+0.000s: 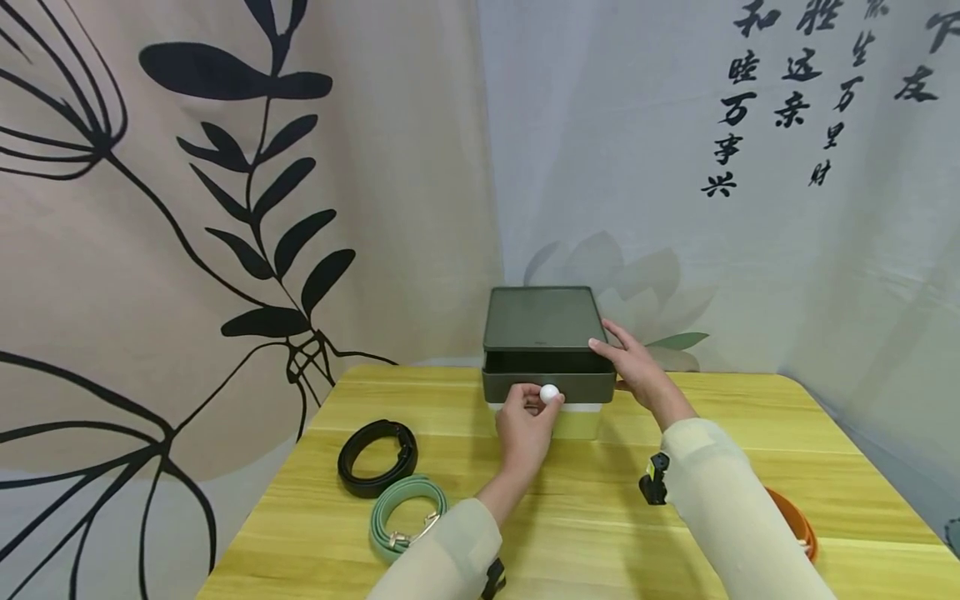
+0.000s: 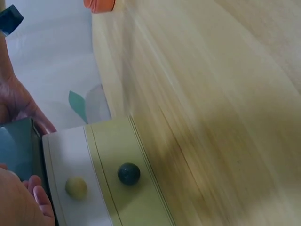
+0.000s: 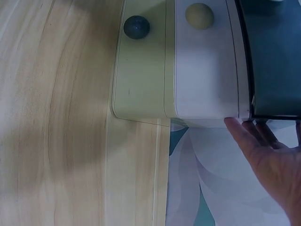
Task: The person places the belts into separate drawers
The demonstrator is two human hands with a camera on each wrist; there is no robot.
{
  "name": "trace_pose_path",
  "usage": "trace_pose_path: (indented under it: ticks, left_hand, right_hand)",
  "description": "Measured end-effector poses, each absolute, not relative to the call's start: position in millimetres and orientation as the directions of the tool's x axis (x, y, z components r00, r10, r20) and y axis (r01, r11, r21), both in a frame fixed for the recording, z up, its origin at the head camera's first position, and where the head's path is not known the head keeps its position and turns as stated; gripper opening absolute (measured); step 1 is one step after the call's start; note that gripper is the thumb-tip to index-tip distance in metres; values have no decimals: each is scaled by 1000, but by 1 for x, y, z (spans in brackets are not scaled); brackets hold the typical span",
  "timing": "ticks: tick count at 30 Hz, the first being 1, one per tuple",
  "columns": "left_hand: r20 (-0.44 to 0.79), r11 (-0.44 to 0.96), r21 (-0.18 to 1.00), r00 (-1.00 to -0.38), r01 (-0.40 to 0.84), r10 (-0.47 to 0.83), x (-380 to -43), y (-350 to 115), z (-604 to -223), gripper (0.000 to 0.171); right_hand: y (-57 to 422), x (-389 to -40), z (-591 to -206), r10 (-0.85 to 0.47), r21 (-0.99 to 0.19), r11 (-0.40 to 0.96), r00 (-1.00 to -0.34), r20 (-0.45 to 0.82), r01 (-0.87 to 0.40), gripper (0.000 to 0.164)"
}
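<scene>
A small drawer cabinet [image 1: 538,317] stands at the back of the table, with a dark green top tier, a white middle tier and a pale yellow-green bottom tier. Its dark green top drawer [image 1: 588,388] is pulled partly out, showing a dark inside whose contents I cannot make out. My left hand [image 1: 522,427] pinches that drawer's white round knob [image 1: 550,392] between thumb and fingers. Against the cabinet's right side rests my right hand [image 1: 637,367], fingers extended. In the left wrist view, a yellowish knob [image 2: 76,188] and a dark knob [image 2: 129,173] mark the two lower drawers.
On the table's left lie a coiled black belt [image 1: 377,458] and, nearer, a coiled green belt [image 1: 408,512] with a metal buckle. An orange round thing [image 1: 797,525] at the right is partly hidden by my right sleeve. A printed curtain [image 1: 420,208] hangs behind the table.
</scene>
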State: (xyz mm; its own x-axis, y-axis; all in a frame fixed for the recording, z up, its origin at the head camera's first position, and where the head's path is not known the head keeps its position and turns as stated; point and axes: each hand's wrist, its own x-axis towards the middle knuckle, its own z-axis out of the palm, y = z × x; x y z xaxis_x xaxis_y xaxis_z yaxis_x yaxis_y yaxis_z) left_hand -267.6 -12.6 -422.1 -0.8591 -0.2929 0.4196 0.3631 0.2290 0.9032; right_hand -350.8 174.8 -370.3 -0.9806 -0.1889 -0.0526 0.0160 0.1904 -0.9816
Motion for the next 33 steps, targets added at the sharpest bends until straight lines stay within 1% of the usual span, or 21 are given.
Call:
trace_pose_path:
  ticks: [9, 24, 33]
  left_hand:
    - [406, 193, 911, -870, 364, -279, -256, -13, -424, 25]
    - [390, 157, 920, -882, 359, -266, -240, -16, -427, 26]
    - [399, 140, 916, -885, 375, -239, -232, -18, -427, 26]
  right_hand:
    - [176, -352, -372, -184, -988, 150, -982, -51, 23, 75]
    - [178, -350, -371, -191, -983, 186, -980, -51, 15, 76]
    - [179, -354, -374, -195, -987, 158, -979, -63, 32, 74]
